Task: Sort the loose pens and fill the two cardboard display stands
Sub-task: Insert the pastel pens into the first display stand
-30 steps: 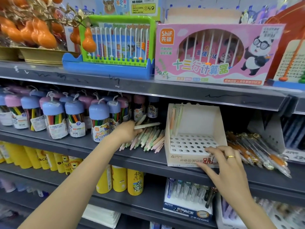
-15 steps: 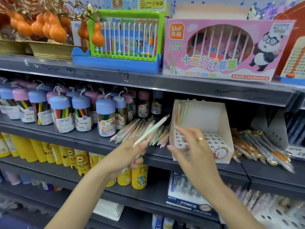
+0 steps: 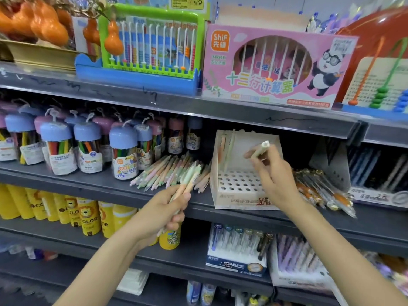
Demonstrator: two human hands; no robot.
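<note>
Single head-worn view, close, facing forward and down at shelves (image 3: 198,111).

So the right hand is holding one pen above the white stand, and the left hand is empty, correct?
Not quite. The head view shows the left hand is not empty: its fingers grip a small bunch of pastel pens. The rest holds: the right hand holds one pen above the white stand.

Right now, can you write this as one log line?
right hand: holds pen over white stand | left hand: grips pens | loose pens: on shelf
</note>
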